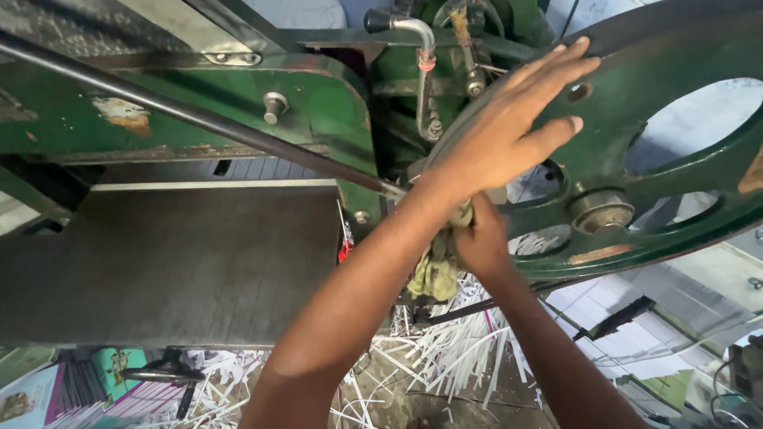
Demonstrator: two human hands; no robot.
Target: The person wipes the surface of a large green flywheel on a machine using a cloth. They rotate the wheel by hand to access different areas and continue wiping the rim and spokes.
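Observation:
My left hand [513,127] lies flat, fingers spread, against the rim of a large dark green flywheel [675,171] on an old green machine. Just below it, my right hand [481,242] is closed around a dirty olive-green rag [435,274], pressed near the wheel's lower edge. My two forearms cross in front of the machine. The wheel's metal hub [600,210] sits to the right of both hands. The right hand's fingers are mostly hidden behind the left wrist.
A dark flat machine table [175,262] fills the left. A long steel rod [199,119] runs diagonally across the green frame [318,95]. White paper strips [453,353] litter the floor below. Printed paper stacks [71,385] lie at the lower left.

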